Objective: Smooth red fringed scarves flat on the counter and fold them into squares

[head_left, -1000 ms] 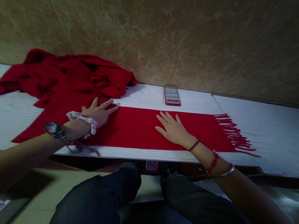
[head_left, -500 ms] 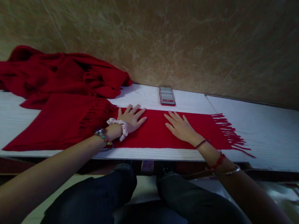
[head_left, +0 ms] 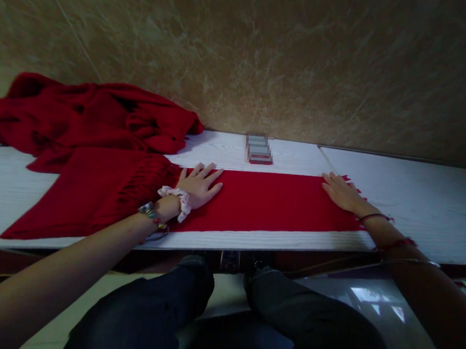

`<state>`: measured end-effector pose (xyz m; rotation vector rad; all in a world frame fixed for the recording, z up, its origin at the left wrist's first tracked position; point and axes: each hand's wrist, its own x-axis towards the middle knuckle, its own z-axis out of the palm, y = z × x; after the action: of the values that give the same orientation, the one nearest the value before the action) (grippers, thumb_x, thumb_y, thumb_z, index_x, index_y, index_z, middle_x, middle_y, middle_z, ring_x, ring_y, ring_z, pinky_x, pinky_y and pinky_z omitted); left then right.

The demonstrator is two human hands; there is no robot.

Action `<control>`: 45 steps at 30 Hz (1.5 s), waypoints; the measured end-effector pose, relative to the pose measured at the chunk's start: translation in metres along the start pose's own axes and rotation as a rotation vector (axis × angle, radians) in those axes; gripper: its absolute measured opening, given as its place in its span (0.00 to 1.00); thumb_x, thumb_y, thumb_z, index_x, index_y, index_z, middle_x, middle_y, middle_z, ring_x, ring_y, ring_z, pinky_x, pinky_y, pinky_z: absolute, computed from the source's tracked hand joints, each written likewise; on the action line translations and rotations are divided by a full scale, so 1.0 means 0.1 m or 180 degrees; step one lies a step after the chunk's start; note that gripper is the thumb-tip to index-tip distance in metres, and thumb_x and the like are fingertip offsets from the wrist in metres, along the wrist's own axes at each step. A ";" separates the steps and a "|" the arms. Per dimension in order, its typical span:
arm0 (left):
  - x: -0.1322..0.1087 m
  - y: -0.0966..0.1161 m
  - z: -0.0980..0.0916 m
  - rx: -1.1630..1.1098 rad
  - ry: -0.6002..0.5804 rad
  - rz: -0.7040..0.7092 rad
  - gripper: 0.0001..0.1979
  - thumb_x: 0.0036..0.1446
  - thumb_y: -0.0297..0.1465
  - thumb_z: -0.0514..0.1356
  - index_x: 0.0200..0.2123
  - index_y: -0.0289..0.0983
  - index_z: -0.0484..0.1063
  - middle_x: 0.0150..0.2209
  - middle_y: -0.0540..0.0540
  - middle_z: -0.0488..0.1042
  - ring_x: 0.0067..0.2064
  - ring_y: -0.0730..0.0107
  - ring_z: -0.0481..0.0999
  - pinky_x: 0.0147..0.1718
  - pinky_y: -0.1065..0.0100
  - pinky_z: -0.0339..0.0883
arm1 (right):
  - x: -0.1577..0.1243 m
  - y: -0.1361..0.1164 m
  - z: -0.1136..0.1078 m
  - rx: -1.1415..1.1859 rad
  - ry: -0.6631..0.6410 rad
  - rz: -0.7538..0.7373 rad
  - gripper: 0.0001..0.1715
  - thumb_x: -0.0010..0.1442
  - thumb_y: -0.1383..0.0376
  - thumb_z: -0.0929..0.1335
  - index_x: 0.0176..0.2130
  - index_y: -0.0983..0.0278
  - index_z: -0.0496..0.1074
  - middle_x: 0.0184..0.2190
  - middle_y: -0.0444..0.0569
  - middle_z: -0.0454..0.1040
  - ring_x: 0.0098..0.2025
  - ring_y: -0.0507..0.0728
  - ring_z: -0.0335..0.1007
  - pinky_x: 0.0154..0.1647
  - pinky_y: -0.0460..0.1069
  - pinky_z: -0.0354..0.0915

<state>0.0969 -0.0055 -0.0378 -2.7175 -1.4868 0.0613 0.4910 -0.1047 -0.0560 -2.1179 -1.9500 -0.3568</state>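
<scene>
A red fringed scarf point(head_left: 263, 201) lies in a flat, narrow strip along the white tabletop. My left hand point(head_left: 200, 185) presses flat on its left part, fingers spread, a ring on one finger and a pale scrunchie at the wrist. At the strip's right end, my right hand point(head_left: 341, 194) rests flat near the fringe, which it and the forearm partly cover. To the left of my left hand, more red fabric with a fringe point(head_left: 106, 194) spreads out toward the front edge.
A bunched heap of red fabric point(head_left: 96, 112) sits at the back left against the brown marbled wall point(head_left: 242, 57). A phone point(head_left: 259, 148) with a blurred screen lies behind the scarf on the white table point(head_left: 424, 211). My knees are below the front edge.
My right hand has slid right along the scarf, from its middle to the fringed end. My left hand stays on the left part of the strip.
</scene>
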 end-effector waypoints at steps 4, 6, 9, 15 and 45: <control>0.00 0.00 0.01 0.0001 0.0004 -0.0015 0.25 0.62 0.43 0.37 0.61 0.45 0.47 0.63 0.48 0.46 0.61 0.52 0.46 0.53 0.46 0.46 | 0.09 -0.54 -0.15 0.0038 -0.0083 -0.0078 0.32 0.62 0.58 0.50 0.57 0.75 0.56 0.59 0.68 0.52 0.60 0.71 0.46 0.52 0.70 0.48; 0.00 0.00 0.00 0.0019 0.0020 -0.0017 0.25 0.62 0.43 0.38 0.61 0.45 0.47 0.63 0.48 0.46 0.61 0.52 0.46 0.53 0.46 0.47 | 0.11 -1.02 -0.22 0.0221 -0.0223 -0.0368 0.31 0.62 0.57 0.51 0.59 0.71 0.53 0.61 0.62 0.49 0.62 0.66 0.41 0.56 0.66 0.46; -0.01 0.01 -0.02 0.0018 0.0013 -0.0007 0.25 0.62 0.42 0.38 0.61 0.44 0.48 0.63 0.48 0.46 0.62 0.52 0.46 0.53 0.46 0.47 | 0.09 -1.70 -0.25 0.0460 -0.0489 -0.0820 0.32 0.62 0.55 0.51 0.60 0.70 0.50 0.62 0.58 0.47 0.63 0.62 0.38 0.59 0.64 0.43; -0.01 0.00 -0.03 0.0018 -0.0022 -0.0015 0.25 0.62 0.42 0.38 0.61 0.45 0.47 0.63 0.48 0.45 0.62 0.54 0.46 0.53 0.47 0.46 | 0.00 -1.88 -0.15 0.0452 -0.0771 -0.1037 0.30 0.62 0.56 0.52 0.60 0.65 0.52 0.62 0.53 0.48 0.63 0.60 0.41 0.59 0.63 0.42; 0.27 0.61 0.03 -0.0258 0.0208 0.0845 0.25 0.62 0.42 0.41 0.60 0.42 0.53 0.62 0.45 0.47 0.62 0.59 0.45 0.56 0.52 0.43 | -0.46 -0.50 -0.20 0.0258 -0.0648 -0.0367 0.27 0.62 0.58 0.52 0.59 0.62 0.55 0.61 0.53 0.53 0.62 0.59 0.45 0.57 0.61 0.49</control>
<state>0.1626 -0.0154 -0.0449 -2.9327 -1.1286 -0.0799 0.4369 -0.1506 -0.0517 -2.0670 -2.1648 -0.0827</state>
